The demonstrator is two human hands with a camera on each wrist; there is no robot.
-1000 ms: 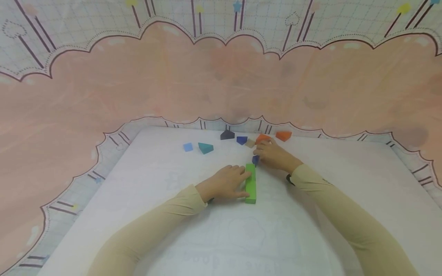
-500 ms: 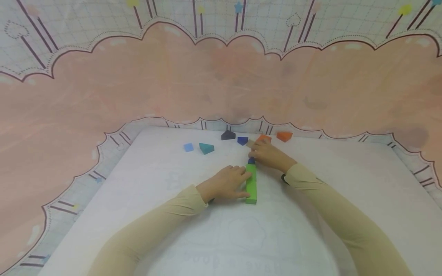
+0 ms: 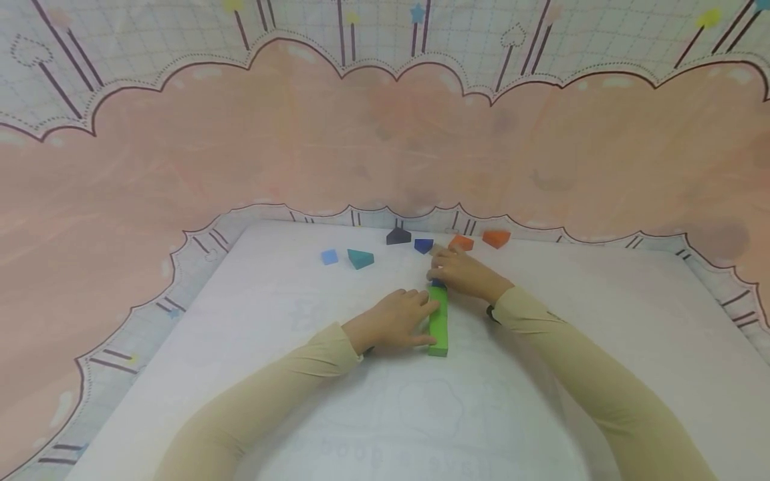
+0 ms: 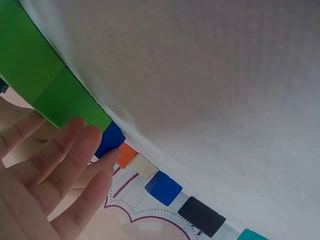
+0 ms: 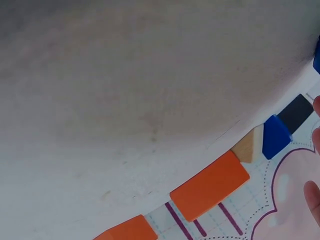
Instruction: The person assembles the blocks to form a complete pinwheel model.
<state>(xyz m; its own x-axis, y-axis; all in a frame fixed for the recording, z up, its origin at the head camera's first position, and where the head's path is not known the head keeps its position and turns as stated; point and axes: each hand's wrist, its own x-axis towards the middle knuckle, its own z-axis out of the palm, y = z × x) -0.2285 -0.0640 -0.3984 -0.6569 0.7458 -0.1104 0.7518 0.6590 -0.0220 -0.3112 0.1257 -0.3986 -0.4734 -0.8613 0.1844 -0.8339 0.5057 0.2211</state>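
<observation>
Two green blocks (image 3: 439,331) lie end to end as a bar on the white table. My left hand (image 3: 392,321) rests against the bar's left side, fingers spread, with thumb and forefinger on it; the left wrist view shows fingertips at the green edge. At the bar's far end sits a blue block (image 4: 110,141), pinched by my right hand (image 3: 469,272), whose fingers mostly cover it in the head view. In the left wrist view it appears to touch the green end. Only fingertips (image 5: 312,194) of the right hand show in the right wrist view.
Toward the table's far edge lie a black block (image 3: 398,236), another blue block (image 3: 424,246), a beige block (image 5: 244,146), and two orange blocks (image 3: 496,238) (image 5: 210,185). Farther left are a teal block (image 3: 360,259) and a light blue block (image 3: 329,256). A patterned curtain (image 3: 385,147) hangs behind.
My right hand has moved left and slightly nearer, bringing the blue block in line with the far end of the green bar. The left hand stays in place.
</observation>
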